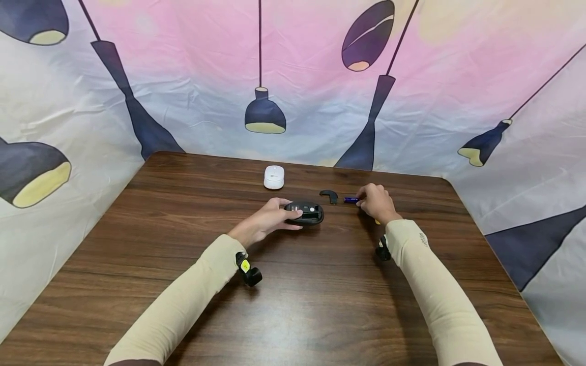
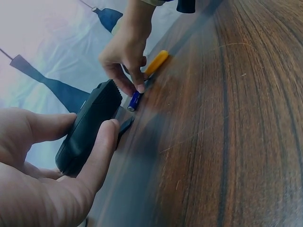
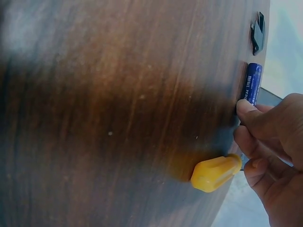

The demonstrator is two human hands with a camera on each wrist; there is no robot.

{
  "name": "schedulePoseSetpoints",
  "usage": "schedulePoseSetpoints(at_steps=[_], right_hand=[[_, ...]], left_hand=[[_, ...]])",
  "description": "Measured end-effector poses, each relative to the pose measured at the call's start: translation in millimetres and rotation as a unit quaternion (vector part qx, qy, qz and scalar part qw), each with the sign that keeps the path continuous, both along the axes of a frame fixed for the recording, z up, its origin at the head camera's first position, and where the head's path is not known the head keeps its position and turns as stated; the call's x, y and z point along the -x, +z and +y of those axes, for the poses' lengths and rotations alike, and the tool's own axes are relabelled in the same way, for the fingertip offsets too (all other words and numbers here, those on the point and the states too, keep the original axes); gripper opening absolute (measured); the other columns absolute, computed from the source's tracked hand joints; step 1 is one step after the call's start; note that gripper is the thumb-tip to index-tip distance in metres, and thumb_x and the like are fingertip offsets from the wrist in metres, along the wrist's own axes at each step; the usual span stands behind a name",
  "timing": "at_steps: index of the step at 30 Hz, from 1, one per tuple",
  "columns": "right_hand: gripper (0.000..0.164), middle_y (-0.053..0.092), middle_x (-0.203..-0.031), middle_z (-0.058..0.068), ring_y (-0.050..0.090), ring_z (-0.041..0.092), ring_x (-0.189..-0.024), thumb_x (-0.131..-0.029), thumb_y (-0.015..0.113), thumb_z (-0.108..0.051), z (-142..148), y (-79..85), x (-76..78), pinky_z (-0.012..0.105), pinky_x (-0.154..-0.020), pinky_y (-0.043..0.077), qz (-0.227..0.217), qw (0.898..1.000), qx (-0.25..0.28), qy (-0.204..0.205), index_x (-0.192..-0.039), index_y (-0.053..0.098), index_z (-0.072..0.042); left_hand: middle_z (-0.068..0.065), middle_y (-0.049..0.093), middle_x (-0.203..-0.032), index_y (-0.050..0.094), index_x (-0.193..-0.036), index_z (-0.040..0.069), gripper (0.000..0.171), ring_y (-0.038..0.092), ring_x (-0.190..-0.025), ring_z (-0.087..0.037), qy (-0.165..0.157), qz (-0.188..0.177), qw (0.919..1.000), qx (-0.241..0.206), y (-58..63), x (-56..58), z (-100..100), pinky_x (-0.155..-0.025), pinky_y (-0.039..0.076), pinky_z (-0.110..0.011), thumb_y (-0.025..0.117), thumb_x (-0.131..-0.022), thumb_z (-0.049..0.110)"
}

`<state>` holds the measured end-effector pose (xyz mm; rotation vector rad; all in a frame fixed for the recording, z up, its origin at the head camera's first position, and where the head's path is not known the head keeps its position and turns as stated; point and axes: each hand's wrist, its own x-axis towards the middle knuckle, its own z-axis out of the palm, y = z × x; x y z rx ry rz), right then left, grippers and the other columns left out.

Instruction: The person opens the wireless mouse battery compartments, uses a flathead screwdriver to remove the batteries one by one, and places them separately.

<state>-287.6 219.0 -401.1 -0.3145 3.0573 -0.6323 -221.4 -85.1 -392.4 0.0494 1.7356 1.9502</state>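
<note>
My left hand (image 1: 267, 219) grips a black computer mouse (image 1: 315, 217) by its edges, underside up, with its battery slot uncovered. To the right, my right hand (image 1: 377, 202) pinches one end of a blue battery (image 1: 350, 200) lying at table level; whether it is lifted is hard to tell. Between the mouse and the battery lies a black curved cover (image 1: 330, 195) on the table. In the right wrist view, a yellow-handled tool (image 3: 215, 173), probably a screwdriver, lies beside the right hand's curled fingers (image 3: 258, 172), its shaft mostly hidden.
A white mouse (image 1: 274, 177) sits at the back of the brown wooden table (image 1: 284, 284). Behind the table hangs a cloth (image 1: 206, 101) printed with lamps, close to the back edge.
</note>
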Motion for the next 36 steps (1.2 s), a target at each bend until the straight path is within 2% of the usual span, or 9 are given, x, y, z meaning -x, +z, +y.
schedulePoseSetpoints(at_steps=[6,15,22,27,32,36], right_hand=[[0.019,0.073,-0.109,0.021,0.068,0.04,-0.098,-0.093,0.068,0.0,2,1.6,-0.1,0.053,-0.075,0.059,0.005,1.0,0.003,-0.003,-0.111,0.075,0.0],[0.019,0.073,-0.108,0.022,0.071,0.034,-0.091,-0.092,0.072,-0.002,4,8.3,-0.6,0.052,-0.08,0.06,0.037,0.999,0.036,-0.004,-0.11,0.075,0.004],[0.018,0.073,-0.106,0.02,0.071,0.032,-0.091,-0.094,0.069,-0.003,4,13.6,-4.3,0.048,-0.076,0.061,0.033,0.997,0.066,-0.002,-0.11,0.075,0.003],[0.017,0.073,-0.105,0.019,0.071,0.031,-0.091,-0.095,0.069,-0.005,-1,14.9,-9.7,0.046,-0.073,0.062,0.021,0.997,0.081,0.003,-0.11,0.075,0.003],[0.016,0.073,-0.105,0.019,0.071,0.031,-0.091,-0.095,0.069,-0.006,-4,13.6,-14.2,0.046,-0.075,0.061,0.013,0.996,0.083,0.011,-0.109,0.075,0.002],[0.016,0.073,-0.105,0.018,0.071,0.031,-0.092,-0.095,0.07,-0.007,-6,13.0,-17.0,0.046,-0.076,0.062,0.008,0.996,0.088,0.017,-0.108,0.075,0.001]], left_hand=[[-0.028,0.044,-0.143,0.037,-0.142,-0.013,0.047,0.053,-0.129,-0.037,-0.002,-0.006,1.0,-0.005,2.8,0.6,5,-0.095,0.059,-0.039,0.057,-0.101,-0.001],[-0.028,0.043,-0.143,0.035,-0.144,-0.011,0.05,0.053,-0.128,-0.038,0.006,-0.01,0.9999,-0.002,0.2,4.3,13,-0.096,0.058,-0.039,0.058,-0.101,-0.001],[-0.028,0.044,-0.143,0.036,-0.145,-0.008,0.05,0.054,-0.127,-0.038,0.019,-0.009,0.9998,0.002,-2.1,7.8,19,-0.094,0.059,-0.037,0.059,-0.101,-0.002],[-0.029,0.047,-0.14,0.037,-0.145,-0.008,0.051,0.058,-0.122,-0.038,0.024,0.013,0.9989,0.037,-4.8,9.7,27,-0.092,0.06,-0.038,0.06,-0.101,0.001],[-0.026,0.053,-0.134,0.041,-0.144,-0.007,0.052,0.065,-0.113,-0.033,0.026,0.037,0.9948,0.092,-7.4,11.8,37,-0.087,0.062,-0.037,0.064,-0.1,0.006],[-0.025,0.054,-0.132,0.043,-0.143,-0.006,0.051,0.066,-0.11,-0.031,0.026,0.047,0.9915,0.118,-9.7,13.6,43,-0.084,0.063,-0.036,0.066,-0.1,0.009]])
